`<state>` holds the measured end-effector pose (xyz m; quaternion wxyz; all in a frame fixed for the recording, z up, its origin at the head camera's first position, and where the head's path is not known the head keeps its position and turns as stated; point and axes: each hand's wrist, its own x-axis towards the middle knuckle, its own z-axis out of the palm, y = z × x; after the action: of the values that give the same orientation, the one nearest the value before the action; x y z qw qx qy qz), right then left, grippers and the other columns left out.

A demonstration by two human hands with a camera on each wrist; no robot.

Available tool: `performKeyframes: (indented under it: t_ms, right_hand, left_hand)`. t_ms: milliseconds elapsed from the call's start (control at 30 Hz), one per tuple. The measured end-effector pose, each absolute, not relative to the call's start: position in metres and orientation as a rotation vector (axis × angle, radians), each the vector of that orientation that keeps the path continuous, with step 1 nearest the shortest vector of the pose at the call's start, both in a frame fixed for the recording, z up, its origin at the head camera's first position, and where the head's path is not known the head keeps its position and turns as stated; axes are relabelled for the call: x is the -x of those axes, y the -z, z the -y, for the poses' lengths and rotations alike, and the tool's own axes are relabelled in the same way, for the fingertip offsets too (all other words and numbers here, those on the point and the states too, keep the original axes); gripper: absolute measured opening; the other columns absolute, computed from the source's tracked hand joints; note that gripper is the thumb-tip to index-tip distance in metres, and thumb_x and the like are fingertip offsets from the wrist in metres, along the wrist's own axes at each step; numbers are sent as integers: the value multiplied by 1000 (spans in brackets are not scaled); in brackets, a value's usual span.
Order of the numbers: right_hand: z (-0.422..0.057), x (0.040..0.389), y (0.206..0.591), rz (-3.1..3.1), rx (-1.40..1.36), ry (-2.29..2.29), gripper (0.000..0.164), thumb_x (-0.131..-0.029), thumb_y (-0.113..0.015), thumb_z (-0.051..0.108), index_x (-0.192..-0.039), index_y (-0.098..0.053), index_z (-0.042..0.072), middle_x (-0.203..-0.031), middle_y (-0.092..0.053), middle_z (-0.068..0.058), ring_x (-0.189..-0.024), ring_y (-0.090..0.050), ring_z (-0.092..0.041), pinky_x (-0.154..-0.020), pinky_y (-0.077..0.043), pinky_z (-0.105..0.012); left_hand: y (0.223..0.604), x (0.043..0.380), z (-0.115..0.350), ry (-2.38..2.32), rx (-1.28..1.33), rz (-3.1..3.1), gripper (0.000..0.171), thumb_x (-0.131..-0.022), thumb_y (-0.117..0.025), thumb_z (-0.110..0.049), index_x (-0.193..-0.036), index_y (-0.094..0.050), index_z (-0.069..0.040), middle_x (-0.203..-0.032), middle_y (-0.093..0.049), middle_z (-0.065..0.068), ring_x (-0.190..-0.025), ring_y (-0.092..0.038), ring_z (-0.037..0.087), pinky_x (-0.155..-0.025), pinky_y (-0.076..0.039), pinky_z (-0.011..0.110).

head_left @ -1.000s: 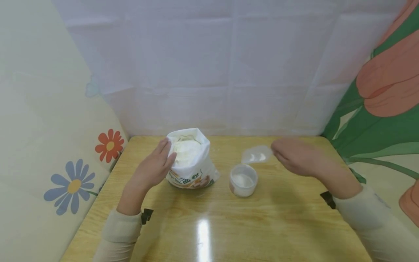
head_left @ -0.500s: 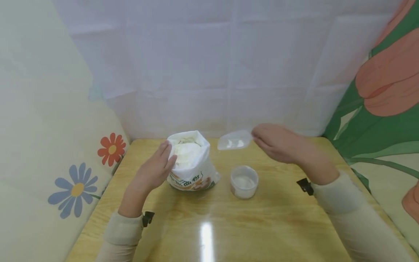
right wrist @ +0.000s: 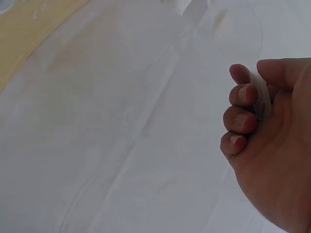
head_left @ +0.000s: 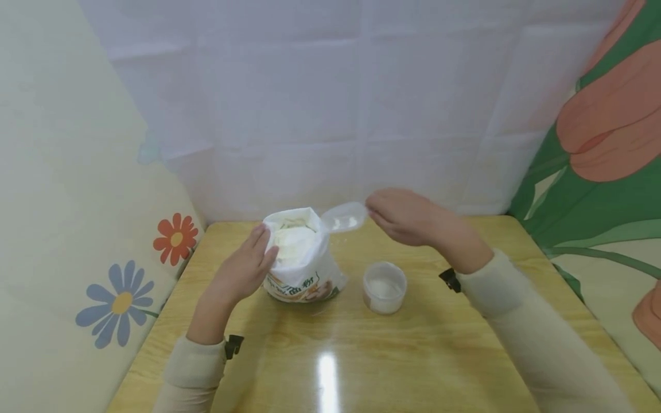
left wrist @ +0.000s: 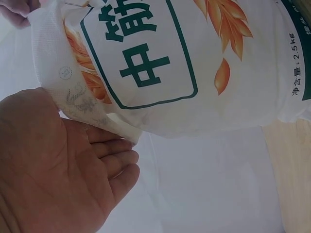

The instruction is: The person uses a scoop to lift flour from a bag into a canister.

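At the rim of a white flour bag (head_left: 294, 275), my left hand (head_left: 245, 267) rests with its fingers fairly straight along the left side. The bag's mouth is spread and pale flour (head_left: 294, 241) shows inside. In the left wrist view, the edge of the bag covers part of the hand (left wrist: 63, 160). My right hand (head_left: 408, 218) pinches the handle of a clear plastic scoop (head_left: 343, 218), whose bowl overlaps the bag's right rim in the head view. Thumb and curled fingers surround the pale handle (right wrist: 261, 99) in the right wrist view.
A round translucent tub (head_left: 384, 288) with some white contents stands right of the bag. Both are on a wooden table (head_left: 403, 355), with a white cloth (head_left: 320, 115) hanging behind and painted walls at the sides. Light specks lie on the table beside the bag.
My right hand has carried the scoop leftward and slightly up, from behind the tub to the bag's right rim. The left hand stays at the bag.
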<state>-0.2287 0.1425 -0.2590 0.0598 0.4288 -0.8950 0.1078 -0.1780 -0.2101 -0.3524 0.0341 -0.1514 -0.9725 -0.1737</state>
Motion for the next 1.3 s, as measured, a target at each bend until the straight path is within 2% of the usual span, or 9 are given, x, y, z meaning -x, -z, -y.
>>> performKeyframes:
  t_ms: [133, 700, 967, 1300]
  right_hand:
    - [-131, 235, 258, 2715, -1331, -299, 20, -106, -43, 14, -90, -54, 11, -79, -50, -2, -74, -47, -20, -72, -44, -38]
    - [-92, 251, 257, 2708, -1354, -128, 16, -101, -46, 12, -91, -56, 9, -84, -57, -6, -77, -55, -24, -72, -51, -40]
    - [-70, 253, 255, 2805, -1272, 51, 18, -102, -46, 17, -102, -61, 7, -99, -64, -10, -94, -62, -29, -88, -53, -44]
    - [-47, 256, 258, 2779, -1260, 210, 20, -98, -47, 13, -103, -64, 6, -101, -66, -10, -96, -63, -31, -93, -52, -45]
  left_hand:
    - [353, 178, 210, 521, 458, 2992, 67, -111, -28, -39, -158, -18, 8, -167, -13, 24, -154, -14, 40, -124, -18, 55]
    - [353, 177, 212, 504, 454, 2987, 68, -111, -28, -41, -158, -18, 8, -166, -14, 25, -154, -15, 40, -123, -19, 55]
    - [354, 176, 212, 527, 447, 2990, 68, -111, -27, -41, -158, -18, 7, -167, -13, 24, -154, -14, 39, -123, -19, 55]
    - [352, 177, 209, 540, 456, 2988, 68, -111, -27, -42, -159, -17, 6, -167, -13, 22, -154, -14, 38, -123, -20, 55]
